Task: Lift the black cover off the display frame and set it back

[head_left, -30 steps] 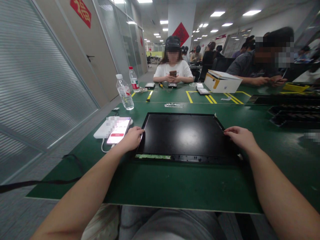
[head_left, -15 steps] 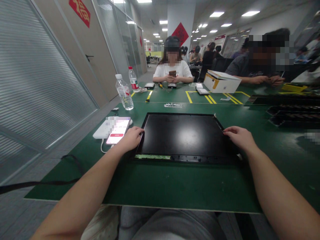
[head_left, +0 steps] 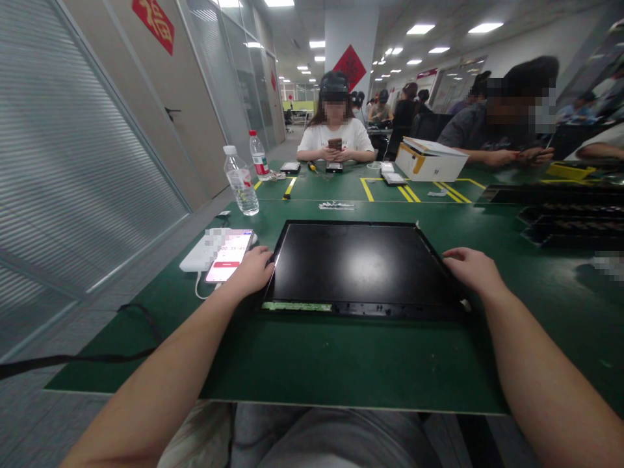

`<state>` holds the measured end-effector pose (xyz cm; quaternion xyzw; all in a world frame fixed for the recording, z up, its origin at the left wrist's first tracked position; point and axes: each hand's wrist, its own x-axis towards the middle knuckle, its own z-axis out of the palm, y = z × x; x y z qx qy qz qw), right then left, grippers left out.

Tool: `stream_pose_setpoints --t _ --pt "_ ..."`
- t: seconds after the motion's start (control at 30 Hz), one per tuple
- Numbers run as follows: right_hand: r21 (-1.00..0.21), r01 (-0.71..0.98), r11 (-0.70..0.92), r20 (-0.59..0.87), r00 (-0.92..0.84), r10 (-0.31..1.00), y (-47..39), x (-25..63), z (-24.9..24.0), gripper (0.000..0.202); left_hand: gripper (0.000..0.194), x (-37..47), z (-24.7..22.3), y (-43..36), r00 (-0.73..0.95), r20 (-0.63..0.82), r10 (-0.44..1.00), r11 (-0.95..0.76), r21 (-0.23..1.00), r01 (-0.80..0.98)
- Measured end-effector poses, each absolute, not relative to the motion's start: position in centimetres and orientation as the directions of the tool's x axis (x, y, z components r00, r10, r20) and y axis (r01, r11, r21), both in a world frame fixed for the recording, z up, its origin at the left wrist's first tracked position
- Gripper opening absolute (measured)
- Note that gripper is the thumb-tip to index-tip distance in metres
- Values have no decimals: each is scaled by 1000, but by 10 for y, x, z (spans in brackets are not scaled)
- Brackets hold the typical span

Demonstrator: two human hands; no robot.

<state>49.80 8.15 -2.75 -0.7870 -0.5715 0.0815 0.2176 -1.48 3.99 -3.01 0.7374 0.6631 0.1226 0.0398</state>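
A black screen panel (head_left: 361,263) lies flat on the green table in front of me, with a light patch reflected in its middle. Along its near edge runs a strip with a green circuit board (head_left: 297,307) on the left part. My left hand (head_left: 256,268) is closed at the panel's left side, fingertips on the rim. On the opposite side, my right hand (head_left: 472,270) has its thumb and fingers bent together at the right rim. The undersides of both hands are hidden. A small pale tab (head_left: 466,304) sticks out near the panel's near right corner.
Left of the panel lie a lit phone (head_left: 229,257) and a white device (head_left: 197,253) with a cable. Two water bottles (head_left: 242,185) stand behind them. A white box (head_left: 431,161) and dark stacked parts (head_left: 575,221) occupy the right. A person (head_left: 334,133) sits opposite.
Both my hands have shifted slightly outward along the panel's sides, the right one a little more. The panel has stayed in place.
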Motion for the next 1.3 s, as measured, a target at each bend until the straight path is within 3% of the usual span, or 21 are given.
stream_pose_setpoints --t 0.13,0.4,0.67,0.77,0.87,1.03,1.3 --pt "-379 893 -242 94 297 950 88 504 -36 24 44 -12 -26 39 97 136 986 -130 264 956" --pt "-383 905 -185 122 248 961 91 506 -42 19 37 -7 -14 36 47 127 991 -96 420 902" --pt "-365 907 -208 95 259 961 89 505 -42 23 39 -2 -1 28 -148 115 982 42 633 773" --pt "-363 909 -205 103 258 961 90 506 -43 22 38 6 4 24 -289 65 955 126 793 596" --pt "-362 909 -204 104 257 961 89 506 -43 23 38 15 10 20 -389 -88 917 221 925 310" --pt "-367 909 -196 124 257 958 89 506 -44 21 40 23 13 19 -440 -201 875 259 963 76" --pt "-358 914 -192 111 246 963 88 505 -42 22 43 21 11 22 -449 -260 855 275 961 -33"
